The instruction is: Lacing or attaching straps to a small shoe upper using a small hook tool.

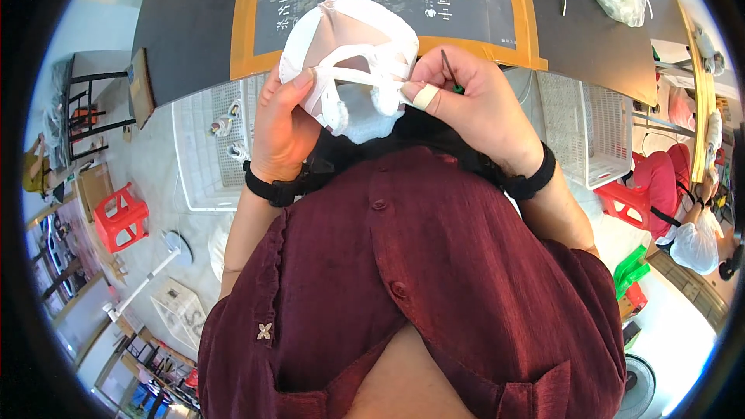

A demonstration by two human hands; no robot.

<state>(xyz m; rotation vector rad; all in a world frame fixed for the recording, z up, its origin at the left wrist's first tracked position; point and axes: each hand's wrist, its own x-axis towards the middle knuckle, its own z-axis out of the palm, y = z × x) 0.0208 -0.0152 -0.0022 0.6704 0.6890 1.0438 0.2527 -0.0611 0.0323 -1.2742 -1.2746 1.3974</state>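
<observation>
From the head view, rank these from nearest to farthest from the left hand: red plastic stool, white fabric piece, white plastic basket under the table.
1. white fabric piece: held in the left hand.
2. white plastic basket: just left, under the table.
3. red plastic stool: far left, on the floor.

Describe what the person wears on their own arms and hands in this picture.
The left hand and right hand are bare, each with a black band at the wrist. A pale strip wraps one right finger. Dark red sleeves end above the elbows.
</observation>
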